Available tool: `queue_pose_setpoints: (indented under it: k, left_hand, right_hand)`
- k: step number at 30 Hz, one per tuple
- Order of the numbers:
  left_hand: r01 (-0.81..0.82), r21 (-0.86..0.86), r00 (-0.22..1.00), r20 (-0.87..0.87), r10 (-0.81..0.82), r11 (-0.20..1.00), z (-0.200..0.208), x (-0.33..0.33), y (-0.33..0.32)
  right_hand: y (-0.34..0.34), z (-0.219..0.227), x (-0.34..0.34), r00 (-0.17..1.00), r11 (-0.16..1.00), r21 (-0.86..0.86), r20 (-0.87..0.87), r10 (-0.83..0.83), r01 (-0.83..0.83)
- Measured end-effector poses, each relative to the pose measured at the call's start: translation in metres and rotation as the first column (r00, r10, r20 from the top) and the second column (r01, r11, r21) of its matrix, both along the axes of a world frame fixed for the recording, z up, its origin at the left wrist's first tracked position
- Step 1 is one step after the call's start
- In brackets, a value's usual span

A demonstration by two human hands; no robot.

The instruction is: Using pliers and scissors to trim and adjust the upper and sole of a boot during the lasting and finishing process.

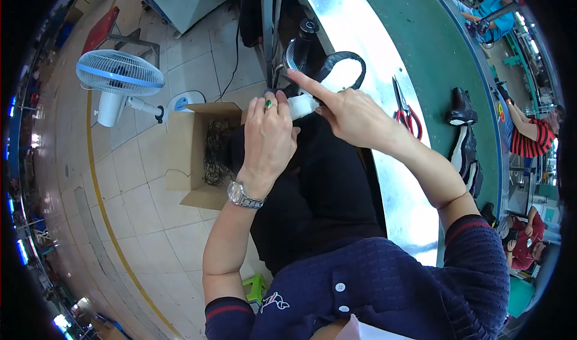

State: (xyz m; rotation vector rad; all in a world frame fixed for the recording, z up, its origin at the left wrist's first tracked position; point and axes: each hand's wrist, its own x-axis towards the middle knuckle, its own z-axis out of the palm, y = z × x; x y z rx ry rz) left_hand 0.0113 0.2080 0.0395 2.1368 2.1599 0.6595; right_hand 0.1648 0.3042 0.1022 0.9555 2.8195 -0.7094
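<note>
A white-and-black piece [302,107], partly covered by my fingers, is between my hands above my lap. I cannot make out its full shape. My left hand [267,132], with a green ring and a watch at the wrist, curls its fingers over the left end. From the right, my right hand [357,114] grips the piece with its thumb low on it, while the index finger stretches out toward a metal post. Just beyond the right hand, a white thing with a thick black rim [347,72] lies on the metal worktop [384,57].
Red-handled scissors [407,113] lie on the worktop's right side. A dark ribbed canister [302,46] stands beyond my hands. Left are an open carton [186,159] holding tangled black strands and a fan [117,81]. Black shoes [463,129] rest on the green belt [415,24]; people sit beyond.
</note>
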Motion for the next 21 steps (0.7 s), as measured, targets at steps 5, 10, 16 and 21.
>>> queue_pose_setpoints:
  k: [5,10,16,21]
  left_hand:
    - [0.012,0.109,1.0,0.011,-0.013,0.994,-0.004,0.001,-0.004]
    - [0.049,0.002,0.988,0.146,-0.048,0.999,0.007,-0.007,-0.003]
    - [0.123,0.023,0.992,0.031,-0.124,0.992,0.01,-0.015,-0.022]
    - [-0.094,-0.174,0.636,0.747,0.194,0.98,0.007,0.016,-0.087]
  right_hand:
    - [-0.013,-0.008,-0.004,0.944,0.997,-0.007,-0.321,-0.074,0.076]
    - [0.012,-0.004,0.0,0.979,1.0,-0.016,-0.206,0.008,-0.012]
    - [0.035,-0.003,0.016,0.979,0.965,0.181,0.039,-0.199,0.189]
    - [-0.025,0.014,0.047,0.969,0.791,-0.572,0.033,-0.243,0.218]
